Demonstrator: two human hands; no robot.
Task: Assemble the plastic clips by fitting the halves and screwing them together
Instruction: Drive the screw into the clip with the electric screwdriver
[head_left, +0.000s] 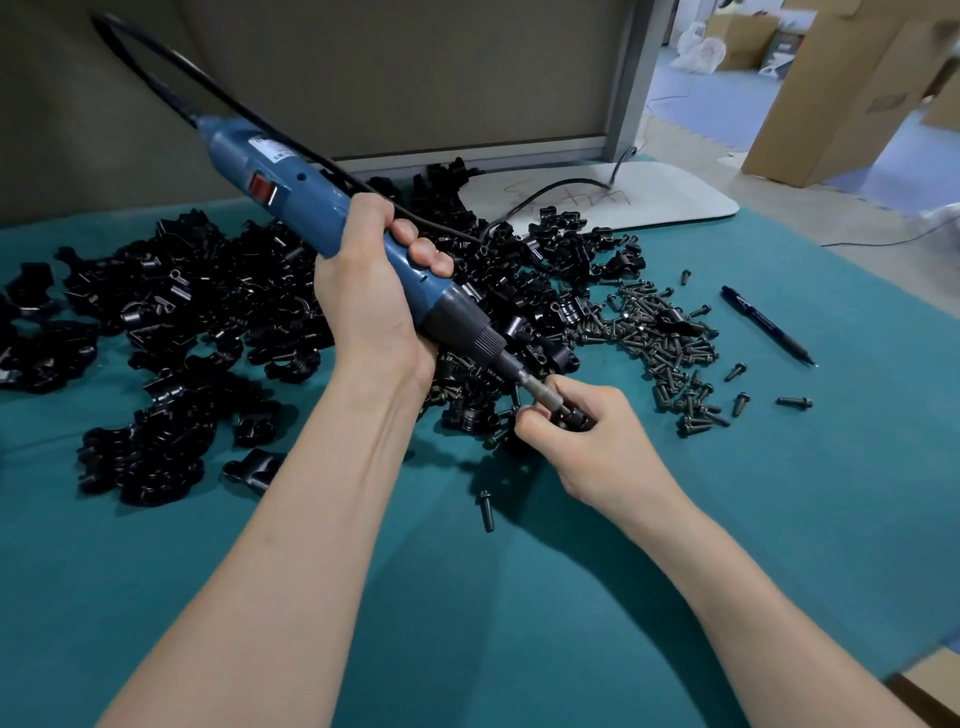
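On the green table (779, 519), the right hand (592, 447) pinches a clip (574, 420) just near of the screws (665, 332), while the left hand (371, 296), wrapped round the driver (306, 202), slants it from far left down onto that clip.

Blue screwdriver (311, 208), red switch (263, 188); black clips (197, 291), screws (660, 332); teal cloth (519, 597)

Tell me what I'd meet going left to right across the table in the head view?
Pile of black clip parts, left hand gripping the blue screwdriver, right hand holding a clip, heap of screws, black pen.
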